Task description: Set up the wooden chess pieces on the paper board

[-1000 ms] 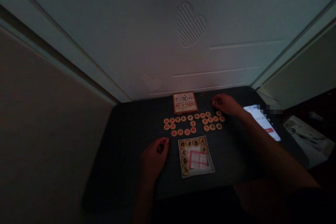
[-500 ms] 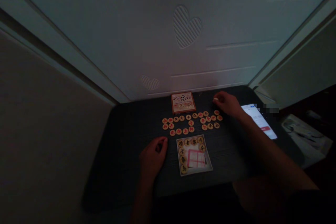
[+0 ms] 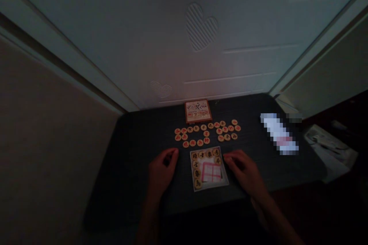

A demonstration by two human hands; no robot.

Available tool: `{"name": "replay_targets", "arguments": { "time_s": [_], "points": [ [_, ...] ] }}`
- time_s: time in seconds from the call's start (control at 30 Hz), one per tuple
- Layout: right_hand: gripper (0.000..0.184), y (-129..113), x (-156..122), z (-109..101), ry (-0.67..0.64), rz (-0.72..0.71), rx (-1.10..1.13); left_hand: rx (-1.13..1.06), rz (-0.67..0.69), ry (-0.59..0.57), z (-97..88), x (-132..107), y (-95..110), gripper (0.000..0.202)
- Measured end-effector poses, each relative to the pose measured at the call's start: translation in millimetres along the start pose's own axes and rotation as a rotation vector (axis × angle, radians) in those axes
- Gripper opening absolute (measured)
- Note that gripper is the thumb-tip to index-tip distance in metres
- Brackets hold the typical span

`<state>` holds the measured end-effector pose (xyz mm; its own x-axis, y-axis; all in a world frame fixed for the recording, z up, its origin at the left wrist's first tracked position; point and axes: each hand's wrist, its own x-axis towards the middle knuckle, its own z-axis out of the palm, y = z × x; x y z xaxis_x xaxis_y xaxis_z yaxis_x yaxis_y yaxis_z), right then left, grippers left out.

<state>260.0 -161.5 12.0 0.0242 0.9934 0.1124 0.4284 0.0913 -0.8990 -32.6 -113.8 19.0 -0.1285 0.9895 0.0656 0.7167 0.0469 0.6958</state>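
Observation:
A white square tray (image 3: 224, 179) lies on the dark table (image 3: 135, 153), with several round wooden chess pieces along its top and left sides and a folded red-lined sheet (image 3: 212, 172) inside. My right hand (image 3: 244, 171) rests just right of the tray, fingers loosely curled at its upper right corner. My left hand (image 3: 161, 170) lies left of the tray, fingers curled with the thumb up; nothing visible in it. Several more round pieces (image 3: 206, 133) are spread in rows beyond the tray. A brown printed box lid (image 3: 197, 111) lies behind them.
A lit phone (image 3: 278, 133) lies on the table's right side. A white wall panel (image 3: 201, 26) with heart shapes rises right behind the table. Pale clutter (image 3: 327, 145) sits off the right edge. The room is dim.
My right hand has come back from the far right end of the piece rows to the tray's right side. The left hand stays where it was.

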Motion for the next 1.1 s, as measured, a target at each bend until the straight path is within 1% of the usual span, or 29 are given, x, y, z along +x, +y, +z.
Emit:
{"name": "replay_targets", "arguments": {
  "time_s": [0.07,0.13,0.23,0.33,0.4,0.47,0.57,0.67,0.77,0.87,1.1],
  "points": [
    [0.024,2,-3,4,0.012,0.008,0.015,-0.067,-0.015,-0.005,-6.0,-4,8,0.033],
    [0.024,3,-4,5,0.027,0.028,0.04,-0.11,-0.011,-0.03,-11.1,-13,20,0.031],
    [0.025,2,-3,6,0.037,0.072,0.117,-0.145,0.043,-0.118,-12.0,-30,44,0.025],
    [0.025,1,-2,8,0.022,0.109,0.187,-0.186,0.107,-0.25,-1.8,-43,70,0.021],
    [0.025,1,-3,10,0.016,0.128,0.207,-0.215,0.153,-0.3,9.5,-47,83,0.02],
    [0.025,1,-4,11,0.015,0.133,0.202,-0.219,0.177,-0.324,21.6,-49,92,0.02],
    [0.023,3,-6,9,0.011,0.119,0.165,-0.211,0.181,-0.332,36.4,-49,97,0.021],
    [0.021,6,-6,7,-0.016,0.103,0.163,-0.214,0.154,-0.327,43.9,-49,99,0.021],
    [0.02,7,-5,4,-0.052,0.085,0.18,-0.231,0.104,-0.365,43.8,-48,103,0.019],
    [0.019,8,-5,5,-0.053,0.065,0.176,-0.242,0.072,-0.422,40.0,-48,105,0.017],
    [0.018,8,-5,10,0.026,0.097,0.14,-0.031,0.076,-0.394,36.2,-53,95,0.018]
  ]
}}
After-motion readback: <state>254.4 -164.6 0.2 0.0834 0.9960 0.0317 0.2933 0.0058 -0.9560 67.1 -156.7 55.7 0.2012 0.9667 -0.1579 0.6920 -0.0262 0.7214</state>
